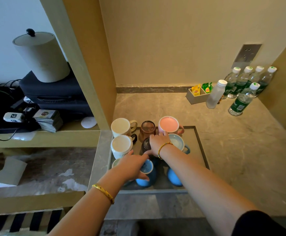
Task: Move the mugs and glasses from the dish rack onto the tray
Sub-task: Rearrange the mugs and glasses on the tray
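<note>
A grey tray [201, 147] on the stone counter holds several upside-down mugs and glasses. At its back stand a cream mug [121, 126], a brown glass [147, 129] and a pink mug [169, 126]. A white ribbed mug [121, 145] and a pale blue mug [178, 142] stand in the middle row. My right hand [158, 143] is closed around a dark glass [145, 144] in the tray's middle. My left hand [133, 166] grips a blue mug [146, 174] at the front. Another blue mug [173, 178] lies partly under my right forearm.
Several water bottles [242, 86] and a tea-bag holder [198, 95] stand at the counter's back right. A wooden partition [91, 65] rises left of the tray. Beyond it a shelf carries a lamp [41, 55], a dark case and cables. No dish rack shows.
</note>
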{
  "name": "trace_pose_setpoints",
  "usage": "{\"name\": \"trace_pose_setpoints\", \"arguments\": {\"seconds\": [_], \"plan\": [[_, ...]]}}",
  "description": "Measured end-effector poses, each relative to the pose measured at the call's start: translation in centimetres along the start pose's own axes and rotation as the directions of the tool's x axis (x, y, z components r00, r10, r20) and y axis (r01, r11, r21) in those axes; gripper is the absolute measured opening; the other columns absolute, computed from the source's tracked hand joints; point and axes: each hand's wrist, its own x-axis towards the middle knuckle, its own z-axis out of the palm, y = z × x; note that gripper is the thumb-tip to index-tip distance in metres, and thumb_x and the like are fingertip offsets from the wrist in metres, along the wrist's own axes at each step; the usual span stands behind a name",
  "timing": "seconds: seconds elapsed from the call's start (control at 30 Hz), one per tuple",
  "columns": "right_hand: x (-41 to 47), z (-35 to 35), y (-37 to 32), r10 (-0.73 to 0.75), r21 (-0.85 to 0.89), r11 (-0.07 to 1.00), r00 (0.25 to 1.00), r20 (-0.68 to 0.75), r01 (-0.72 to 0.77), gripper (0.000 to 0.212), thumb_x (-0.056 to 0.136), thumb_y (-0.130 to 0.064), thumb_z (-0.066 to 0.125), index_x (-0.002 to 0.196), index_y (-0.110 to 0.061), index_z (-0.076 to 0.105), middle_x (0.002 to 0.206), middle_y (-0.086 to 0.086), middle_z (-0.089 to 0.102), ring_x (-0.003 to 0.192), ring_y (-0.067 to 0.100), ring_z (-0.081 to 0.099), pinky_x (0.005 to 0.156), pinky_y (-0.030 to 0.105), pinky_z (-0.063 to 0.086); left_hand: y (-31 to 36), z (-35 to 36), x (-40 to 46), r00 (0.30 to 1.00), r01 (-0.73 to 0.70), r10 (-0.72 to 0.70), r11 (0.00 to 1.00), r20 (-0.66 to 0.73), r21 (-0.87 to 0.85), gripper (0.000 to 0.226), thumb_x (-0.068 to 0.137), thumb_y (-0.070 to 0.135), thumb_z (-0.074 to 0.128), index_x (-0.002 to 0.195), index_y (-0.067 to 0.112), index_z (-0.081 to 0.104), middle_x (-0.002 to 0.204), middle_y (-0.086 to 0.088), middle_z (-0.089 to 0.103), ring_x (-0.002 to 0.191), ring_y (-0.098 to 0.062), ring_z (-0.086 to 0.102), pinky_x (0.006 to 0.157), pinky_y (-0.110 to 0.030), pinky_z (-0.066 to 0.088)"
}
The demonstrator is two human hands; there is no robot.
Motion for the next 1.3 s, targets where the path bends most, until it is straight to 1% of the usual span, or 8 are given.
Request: {"name": "trace_pose_setpoints", "arguments": {"seconds": [0.2,0.33,0.43,0.83,0.9,1.0,1.17,1.3], "plan": [[0.3,0.3,0.0,0.031,0.047,0.999,0.998,-0.05,-0.029,0.063,0.073,-0.062,0.06,0.112,-0.013,0.053,0.112,0.005,0.062,0.115,0.026,0.048,0.1,0.043,0.023,-0.2,0.1,0.3,1.0,-0.023,0.023,0.999,0.013,0.029,0.065,0.079,0.045,0.067,0.132,0.022,0.037,0.124,-0.003,0.061,0.118,-0.022,0.055,0.115,-0.046,0.013],[0.1,0.3,0.5,0.042,0.103,0.994,0.995,-0.092,-0.033,0.063,0.07,-0.064,0.06,0.109,-0.015,0.053,0.109,0.006,0.062,0.112,0.028,0.05,0.1,0.044,0.024,-0.1,-0.1,0.5,1.0,-0.022,0.022,0.999,0.019,0.035,0.061,0.079,0.047,0.066,0.127,0.022,0.04,0.121,-0.003,0.061,0.113,-0.022,0.055,0.109,-0.041,0.029],[-0.3,-0.8,1.0,0.067,0.159,0.986,0.991,-0.115,-0.049,0.063,0.07,-0.067,0.058,0.107,-0.016,0.053,0.105,0.006,0.064,0.112,0.029,0.051,0.105,0.051,0.02,0.0,0.1,0.4,1.0,-0.016,0.016,1.0,-0.005,0.008,0.059,0.078,0.047,0.067,0.124,0.022,0.041,0.119,-0.004,0.061,0.105,-0.02,0.057,0.091,-0.032,0.046],[-2.4,-5.3,3.3,0.128,0.444,0.895,0.98,-0.151,-0.049,0.063,0.073,-0.064,0.058,0.117,-0.021,0.049,0.11,0.0,0.061,0.108,0.025,0.054,0.103,0.046,0.03,-0.6,-0.6,1.3,0.999,-0.04,0.042,0.997,0.03,-0.072,0.061,0.079,0.064,0.055,0.123,0.022,0.048,0.117,-0.005,0.063,0.101,-0.021,0.06,0.081,-0.031,0.048],[-3.0,-6.8,4.3,0.158,0.559,0.829,0.971,-0.177,-0.033,0.067,0.073,-0.059,0.064,0.121,-0.015,0.046,0.112,0.005,0.061,0.098,0.025,0.056,0.085,0.035,0.043,-0.6,-1.3,1.7,0.999,-0.02,0.015,0.987,-0.033,-0.159,0.054,0.084,0.061,0.05,0.12,0.021,0.053,0.119,-0.004,0.062,0.104,-0.021,0.059,0.085,-0.033,0.048],[-4.0,-8.8,6.4,0.247,0.627,0.779,0.926,-0.285,-0.015,0.058,0.071,-0.051,0.07,0.111,-0.014,0.05,0.104,0.006,0.061,0.086,0.023,0.056,0.067,0.029,0.044,-0.4,-2.6,2.4,0.988,0.009,-0.043,0.975,-0.151,-0.223,0.043,0.09,0.049,0.05,0.122,0.021,0.052,0.122,-0.002,0.061,0.109,-0.019,0.057,0.09,-0.034,0.047],[-5.6,-7.7,10.9,0.479,0.706,0.692,0.827,-0.294,-0.15,0.064,0.073,-0.049,0.07,0.119,-0.011,0.049,0.114,0.006,0.059,0.097,0.023,0.055,0.072,0.029,0.045,-0.1,-4.7,3.8,0.943,-0.023,-0.076,0.956,-0.324,-0.291,0.026,0.092,0.033,0.051,0.114,0.02,0.057,0.113,-0.002,0.065,0.1,-0.018,0.06,0.086,-0.033,0.049],[-6.1,-4.6,14.1,0.623,0.754,0.59,0.756,-0.199,-0.288,0.065,0.073,-0.046,0.072,0.123,-0.011,0.048,0.123,0.01,0.057,0.108,0.026,0.055,0.081,0.034,0.049,0.0,-5.7,5.1,0.912,-0.041,-0.079,0.958,-0.402,-0.282,0.032,0.089,0.024,0.056,0.12,0.014,0.054,0.116,-0.009,0.063,0.103,-0.025,0.059,0.084,-0.033,0.045]]}}
